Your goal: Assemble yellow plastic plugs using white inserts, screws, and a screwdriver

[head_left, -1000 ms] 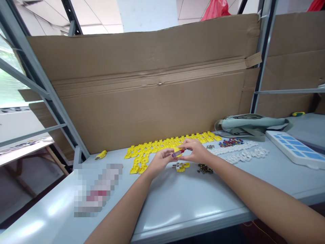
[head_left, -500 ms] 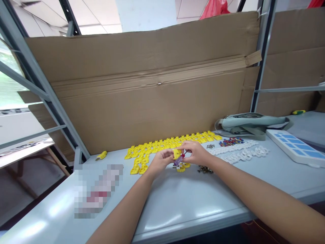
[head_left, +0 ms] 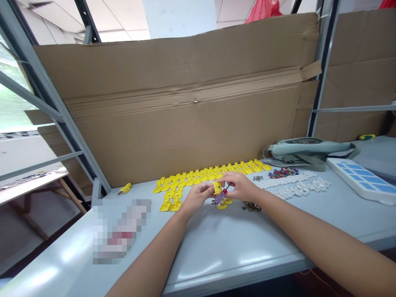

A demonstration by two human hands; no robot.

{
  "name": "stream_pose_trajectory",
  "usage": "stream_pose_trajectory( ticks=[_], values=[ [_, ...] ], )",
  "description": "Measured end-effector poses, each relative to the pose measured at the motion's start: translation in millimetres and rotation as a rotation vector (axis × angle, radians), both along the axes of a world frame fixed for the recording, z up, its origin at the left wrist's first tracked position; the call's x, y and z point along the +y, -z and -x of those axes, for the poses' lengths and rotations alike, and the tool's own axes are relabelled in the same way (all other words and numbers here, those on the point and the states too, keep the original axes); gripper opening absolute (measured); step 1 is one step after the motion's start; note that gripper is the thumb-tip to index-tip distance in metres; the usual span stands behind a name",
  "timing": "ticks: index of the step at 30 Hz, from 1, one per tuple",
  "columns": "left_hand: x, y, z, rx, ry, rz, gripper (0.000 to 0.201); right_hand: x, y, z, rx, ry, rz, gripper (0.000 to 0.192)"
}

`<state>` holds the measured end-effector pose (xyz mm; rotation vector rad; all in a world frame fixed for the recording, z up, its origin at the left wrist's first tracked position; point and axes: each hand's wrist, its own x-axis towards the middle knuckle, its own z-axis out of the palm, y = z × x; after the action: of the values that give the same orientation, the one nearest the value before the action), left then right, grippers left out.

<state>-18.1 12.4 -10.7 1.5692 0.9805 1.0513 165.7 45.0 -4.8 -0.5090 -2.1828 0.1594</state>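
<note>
My left hand (head_left: 199,197) pinches a small yellow plastic part (head_left: 217,188) between thumb and fingers, just above the table. Closed around a small screwdriver (head_left: 220,198), my right hand (head_left: 239,186) has its fingertips against the top of the same part. The screwdriver has a clear purple handle and a red collar; its handle points down to the left, and its thin shaft runs toward my right palm. Below the hands lie more yellow pieces (head_left: 222,206), partly hidden. Rows of matching yellow parts (head_left: 192,178) stretch behind my hands.
Dark metal bits (head_left: 251,206) lie beside my right wrist. Further right are red and blue pieces (head_left: 283,173), white parts (head_left: 301,189), a blue-and-white tray (head_left: 365,179) and a green bag (head_left: 311,150). A yellow plug-like piece (head_left: 125,188) rests left. Cardboard (head_left: 192,132) walls the back.
The yellow part in my left hand has turned slightly and sits a little lower. The screwdriver's handle has tilted a bit flatter. The whole view has shifted slightly.
</note>
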Motion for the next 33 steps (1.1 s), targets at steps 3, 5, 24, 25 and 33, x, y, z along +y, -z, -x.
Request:
stream_pose_trajectory(
  ticks=[3,5,24,25,33],
  values=[
    [0,1.3,-2,-0.126,-0.017,0.039,0.033,-1,-0.9,0,-0.001,0.055,0.009,0.023],
    [-1,0.7,-4,-0.219,-0.038,0.078,0.034,-1,-1.0,1,-0.013,0.098,0.017,0.018],
    [0,-1.6,-5,-0.298,-0.215,0.17,0.011,-3,10.6,12,-0.01,0.112,-0.049,0.019],
    [0,-1.7,-5,-0.308,-0.203,0.186,0.011,-4,10.3,12,-0.033,0.12,-0.078,0.019],
    [-1,-1.8,-1,-0.301,-0.116,0.248,0.015,-7,5.7,11,-0.181,0.165,-0.199,0.018]
  ],
)
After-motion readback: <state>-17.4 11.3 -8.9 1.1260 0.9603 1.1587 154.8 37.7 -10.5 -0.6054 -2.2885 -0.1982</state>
